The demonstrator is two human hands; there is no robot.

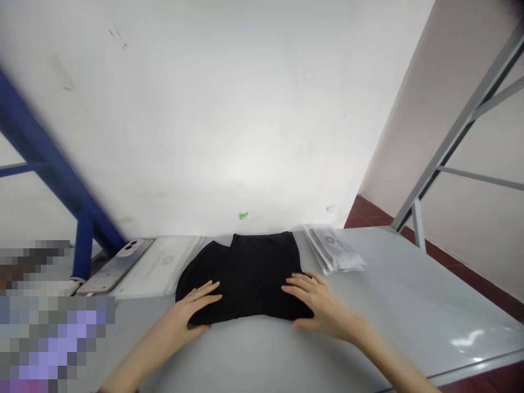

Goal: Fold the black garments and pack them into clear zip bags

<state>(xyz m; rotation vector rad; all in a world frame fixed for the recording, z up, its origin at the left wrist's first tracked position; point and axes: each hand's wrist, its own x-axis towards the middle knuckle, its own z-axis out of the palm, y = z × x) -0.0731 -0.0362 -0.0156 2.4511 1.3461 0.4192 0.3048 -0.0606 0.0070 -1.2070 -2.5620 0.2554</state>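
L hand (194, 305): open, fingers lightly spread, laid on near L corner of blk cloth (249, 278). R hand (313, 300): likewise open, fingers on near R corner. Cloth lies flat btwn hands, mid-table, far edge by wall. Grey table (401, 295), L to R: phone (117, 267), plastic bags (161, 262) next to cloth, cloth, addl. packets (333, 251) just R. Room: blue frame (53, 158) L, white wall (245, 120) behind, red floor (364, 212) & grey frame (446, 136) R. Cloth's near edge bows inward; tabletop extends R past packets to table edge.

head view | worn, facing forward-down | near, above table (393, 284) | toward wall (245, 120)
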